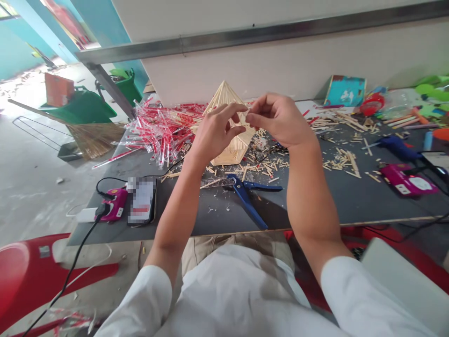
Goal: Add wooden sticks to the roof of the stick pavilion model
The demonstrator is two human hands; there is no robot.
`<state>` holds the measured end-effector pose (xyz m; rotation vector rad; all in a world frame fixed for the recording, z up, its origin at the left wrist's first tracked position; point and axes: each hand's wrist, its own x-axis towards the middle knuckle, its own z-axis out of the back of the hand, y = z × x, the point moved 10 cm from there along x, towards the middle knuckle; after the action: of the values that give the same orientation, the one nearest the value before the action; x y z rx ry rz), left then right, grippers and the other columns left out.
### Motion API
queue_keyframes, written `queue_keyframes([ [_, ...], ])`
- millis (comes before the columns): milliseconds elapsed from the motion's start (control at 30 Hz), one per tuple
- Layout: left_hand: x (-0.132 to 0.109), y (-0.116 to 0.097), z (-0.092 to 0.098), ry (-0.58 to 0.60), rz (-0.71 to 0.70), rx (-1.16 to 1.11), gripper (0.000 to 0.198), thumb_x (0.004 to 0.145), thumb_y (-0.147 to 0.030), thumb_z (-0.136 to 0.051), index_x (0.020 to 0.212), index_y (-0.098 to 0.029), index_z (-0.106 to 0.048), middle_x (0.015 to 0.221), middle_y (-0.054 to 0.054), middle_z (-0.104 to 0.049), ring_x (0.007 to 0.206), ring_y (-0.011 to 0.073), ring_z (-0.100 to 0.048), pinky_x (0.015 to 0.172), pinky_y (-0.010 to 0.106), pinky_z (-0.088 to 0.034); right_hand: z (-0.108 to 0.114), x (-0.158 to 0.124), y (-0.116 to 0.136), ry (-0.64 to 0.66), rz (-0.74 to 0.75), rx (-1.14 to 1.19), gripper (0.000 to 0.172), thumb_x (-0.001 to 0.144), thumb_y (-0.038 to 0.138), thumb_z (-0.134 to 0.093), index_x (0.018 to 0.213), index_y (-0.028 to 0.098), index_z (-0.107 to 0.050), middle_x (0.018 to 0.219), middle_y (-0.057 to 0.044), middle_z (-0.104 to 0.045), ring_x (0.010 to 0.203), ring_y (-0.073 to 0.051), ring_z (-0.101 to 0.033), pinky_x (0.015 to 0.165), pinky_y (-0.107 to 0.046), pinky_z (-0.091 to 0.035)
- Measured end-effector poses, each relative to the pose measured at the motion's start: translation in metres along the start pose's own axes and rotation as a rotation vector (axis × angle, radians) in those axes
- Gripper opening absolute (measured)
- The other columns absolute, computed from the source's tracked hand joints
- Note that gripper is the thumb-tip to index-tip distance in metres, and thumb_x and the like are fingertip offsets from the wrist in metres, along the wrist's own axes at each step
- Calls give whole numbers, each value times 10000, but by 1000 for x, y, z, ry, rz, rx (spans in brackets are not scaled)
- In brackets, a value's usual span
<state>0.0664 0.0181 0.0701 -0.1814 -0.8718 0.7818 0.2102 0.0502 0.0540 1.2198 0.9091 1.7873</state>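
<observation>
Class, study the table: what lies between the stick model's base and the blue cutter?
In the head view, loose stick scraps lie between the model and the cutter.

Way in at front right: table [361, 202] gap between right forearm [304, 196] and pink socket [407, 180]. Centre is blocked by cutter [242, 189], stick model [242, 142] behind it; wrapper pile [163, 124] obstructs left, wall [298, 70] limits the back.
</observation>
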Motion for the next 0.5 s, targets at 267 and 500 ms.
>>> queue_keyframes([
  [267,-8,3,9,-52,-23,-25,260,927,-234,-689,1182,-276,-713,993,-4,-731,864,147,-711,812,318,-593,-26,4,-1,146,18,89,484,696,634,-884,836,248,-628,777,-2,-624,728,-157,-579,653,-307,-509],
  [500,-8,1,12,-55,-53,-14,180,920,-221,-691,1079,-260,-766,955,-2,-748,833,141,-713,786,304,-593,-32,8,-13,142,-10,135,534,625,686,-894,791,255,-625,710,13,-594,669,-148,-550,612,-309,-469],
])
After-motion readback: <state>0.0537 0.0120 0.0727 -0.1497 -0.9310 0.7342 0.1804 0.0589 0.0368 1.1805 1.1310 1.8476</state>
